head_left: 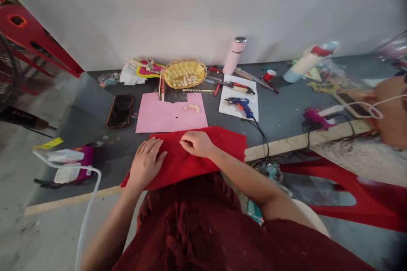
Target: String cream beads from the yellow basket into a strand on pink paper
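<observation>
Red felt sheet (203, 159) at the near edge of a grey table (280, 118), both hands on it.

Felt: soft, matte, roughly rectangular, overhanging the table's near edge. Left hand (146, 161) flat, fingers spread, pressing the cloth; right hand (197, 143) curled, fingertips pinched at the felt's far border, contents not discernible. Beyond, touching: smooth pink paper sheet (170, 115) bearing a few pale beads (192, 107). Woven yellow basket (185, 73), round, holds more such beads. Black phone (120, 111) left; blue glue gun (241, 104) on white paper, right. Bare tabletop between glue gun and far-right clutter.
</observation>
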The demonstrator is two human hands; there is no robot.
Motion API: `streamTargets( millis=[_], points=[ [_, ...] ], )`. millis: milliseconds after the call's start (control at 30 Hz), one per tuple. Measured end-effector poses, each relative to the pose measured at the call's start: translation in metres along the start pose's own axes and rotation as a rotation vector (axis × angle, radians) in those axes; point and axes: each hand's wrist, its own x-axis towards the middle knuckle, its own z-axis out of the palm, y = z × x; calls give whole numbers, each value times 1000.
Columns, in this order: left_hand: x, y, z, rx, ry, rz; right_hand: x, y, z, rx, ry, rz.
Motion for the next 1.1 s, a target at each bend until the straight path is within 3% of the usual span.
streamTargets(
  millis=[1100],
  points=[
    [0, 0, 0, -14, 0, 5, 0, 2, 4, -19, -27, 59]
  ],
)
